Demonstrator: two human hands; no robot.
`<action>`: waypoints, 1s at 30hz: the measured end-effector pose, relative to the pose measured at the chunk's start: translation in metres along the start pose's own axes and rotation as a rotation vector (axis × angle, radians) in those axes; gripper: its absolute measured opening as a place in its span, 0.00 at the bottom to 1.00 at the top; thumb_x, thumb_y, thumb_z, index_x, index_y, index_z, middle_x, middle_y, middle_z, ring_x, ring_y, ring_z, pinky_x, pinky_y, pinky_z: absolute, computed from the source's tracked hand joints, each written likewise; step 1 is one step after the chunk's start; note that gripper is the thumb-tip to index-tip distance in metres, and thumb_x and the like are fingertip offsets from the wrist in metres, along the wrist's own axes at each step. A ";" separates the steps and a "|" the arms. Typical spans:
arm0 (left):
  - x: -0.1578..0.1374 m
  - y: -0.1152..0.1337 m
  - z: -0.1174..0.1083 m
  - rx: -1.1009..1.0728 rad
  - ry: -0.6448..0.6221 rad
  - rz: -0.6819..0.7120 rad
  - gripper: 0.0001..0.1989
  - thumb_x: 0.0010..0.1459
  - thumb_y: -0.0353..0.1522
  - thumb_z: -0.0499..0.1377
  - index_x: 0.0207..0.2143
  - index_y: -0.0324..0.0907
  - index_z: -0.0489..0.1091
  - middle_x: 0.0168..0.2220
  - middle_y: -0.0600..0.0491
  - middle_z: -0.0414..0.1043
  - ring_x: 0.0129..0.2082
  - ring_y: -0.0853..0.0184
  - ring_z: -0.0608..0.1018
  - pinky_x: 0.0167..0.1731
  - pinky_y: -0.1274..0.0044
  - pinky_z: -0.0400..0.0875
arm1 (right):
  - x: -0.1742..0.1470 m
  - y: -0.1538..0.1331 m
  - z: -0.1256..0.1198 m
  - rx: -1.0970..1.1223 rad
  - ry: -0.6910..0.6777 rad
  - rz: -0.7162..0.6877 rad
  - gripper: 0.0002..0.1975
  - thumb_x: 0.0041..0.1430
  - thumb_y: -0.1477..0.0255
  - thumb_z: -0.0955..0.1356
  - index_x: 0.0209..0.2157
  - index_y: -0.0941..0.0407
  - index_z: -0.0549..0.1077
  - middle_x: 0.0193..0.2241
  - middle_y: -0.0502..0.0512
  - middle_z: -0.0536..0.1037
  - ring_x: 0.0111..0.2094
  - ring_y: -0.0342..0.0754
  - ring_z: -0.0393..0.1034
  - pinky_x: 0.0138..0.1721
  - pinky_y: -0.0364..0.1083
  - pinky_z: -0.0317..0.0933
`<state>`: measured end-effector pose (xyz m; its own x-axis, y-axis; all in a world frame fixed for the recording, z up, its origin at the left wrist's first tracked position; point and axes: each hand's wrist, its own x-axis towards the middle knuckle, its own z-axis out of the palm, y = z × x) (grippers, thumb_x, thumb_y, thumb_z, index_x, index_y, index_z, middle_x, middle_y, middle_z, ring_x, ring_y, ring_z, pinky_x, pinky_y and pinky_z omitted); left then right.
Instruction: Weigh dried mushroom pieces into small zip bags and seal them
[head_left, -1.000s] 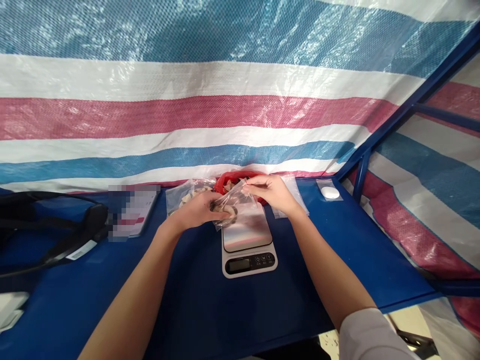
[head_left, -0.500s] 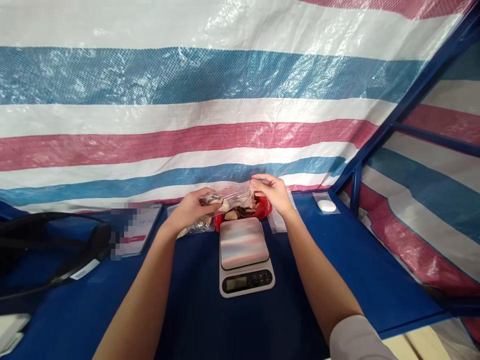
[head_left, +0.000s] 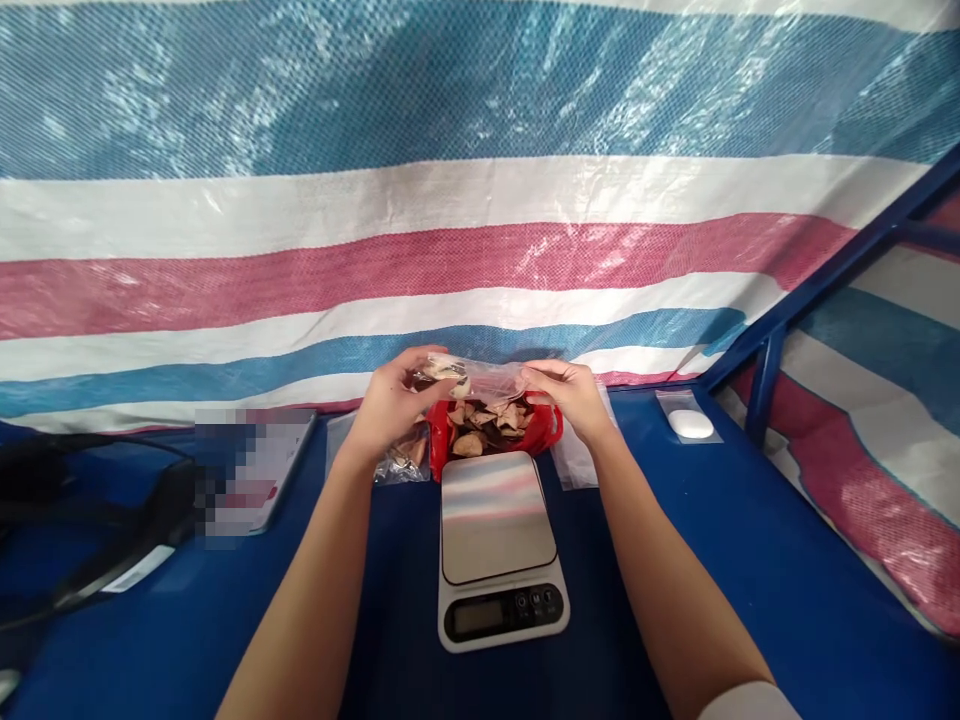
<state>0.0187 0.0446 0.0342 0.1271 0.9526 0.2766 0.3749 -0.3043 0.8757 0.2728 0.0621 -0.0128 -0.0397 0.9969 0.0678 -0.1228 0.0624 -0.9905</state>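
Clear plastic bag [head_left: 495, 378] spans both hands by the red bag's [head_left: 546, 428] far edge; left hand's [head_left: 391, 402] grip holds its filled end, thumb inward; right hand's [head_left: 574, 395] grip pinches the other, fingers bent; forearms [head_left: 311, 580] flank the scale [head_left: 499, 525].

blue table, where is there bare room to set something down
Widest: the blue table right of the right forearm, nearer than the white oval object. Smaller: between the black strap and left forearm. Crowded: behind the scale, around the red bag, clear bags, left hand and right hand.
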 end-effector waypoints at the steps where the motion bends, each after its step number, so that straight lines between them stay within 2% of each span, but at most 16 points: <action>1: 0.000 -0.002 0.000 -0.006 0.000 -0.006 0.27 0.51 0.44 0.69 0.50 0.41 0.74 0.44 0.46 0.80 0.40 0.58 0.81 0.44 0.67 0.77 | 0.000 0.001 0.000 -0.012 0.009 0.007 0.19 0.47 0.58 0.78 0.38 0.54 0.83 0.38 0.54 0.84 0.39 0.50 0.79 0.39 0.47 0.76; 7: 0.001 -0.013 -0.003 -0.046 -0.002 -0.023 0.28 0.52 0.46 0.69 0.52 0.42 0.75 0.48 0.46 0.80 0.46 0.56 0.81 0.51 0.65 0.75 | 0.001 0.010 0.009 -0.054 -0.010 0.075 0.18 0.47 0.58 0.77 0.37 0.54 0.84 0.36 0.54 0.84 0.39 0.53 0.79 0.38 0.49 0.77; 12: 0.000 -0.020 -0.011 0.070 0.009 -0.025 0.31 0.52 0.51 0.68 0.54 0.44 0.75 0.48 0.46 0.80 0.45 0.55 0.81 0.50 0.64 0.76 | 0.000 0.014 0.018 -0.056 -0.064 0.126 0.18 0.52 0.54 0.74 0.33 0.55 0.83 0.36 0.55 0.84 0.41 0.55 0.79 0.38 0.49 0.76; 17: 0.000 -0.024 -0.017 0.108 0.015 -0.021 0.33 0.51 0.54 0.67 0.53 0.44 0.76 0.50 0.46 0.80 0.46 0.54 0.81 0.51 0.64 0.75 | -0.001 0.016 0.025 -0.070 -0.061 0.150 0.17 0.51 0.57 0.75 0.37 0.54 0.83 0.35 0.54 0.84 0.34 0.51 0.78 0.38 0.49 0.76; 22: -0.001 -0.026 -0.014 0.083 0.011 0.025 0.28 0.55 0.55 0.63 0.48 0.44 0.79 0.52 0.48 0.79 0.51 0.53 0.79 0.55 0.65 0.73 | -0.001 0.019 0.026 -0.050 -0.049 0.160 0.17 0.50 0.59 0.76 0.39 0.55 0.83 0.33 0.55 0.84 0.32 0.50 0.78 0.37 0.49 0.76; 27: -0.001 -0.026 -0.004 0.126 0.013 0.082 0.25 0.62 0.52 0.58 0.46 0.43 0.80 0.47 0.47 0.81 0.45 0.57 0.81 0.50 0.68 0.74 | 0.000 0.019 0.025 -0.048 -0.034 0.151 0.18 0.49 0.59 0.76 0.38 0.55 0.83 0.31 0.54 0.83 0.34 0.50 0.78 0.40 0.51 0.76; 30: 0.001 -0.023 0.002 0.147 0.078 0.139 0.22 0.64 0.50 0.57 0.44 0.43 0.80 0.47 0.47 0.80 0.47 0.57 0.80 0.52 0.69 0.73 | -0.001 0.016 0.024 -0.034 -0.051 0.157 0.17 0.49 0.59 0.76 0.38 0.54 0.83 0.31 0.53 0.83 0.33 0.50 0.78 0.39 0.49 0.76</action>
<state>0.0122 0.0521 0.0133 0.1170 0.8975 0.4253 0.4893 -0.4248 0.7617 0.2468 0.0610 -0.0257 -0.1065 0.9908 -0.0833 -0.0777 -0.0918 -0.9927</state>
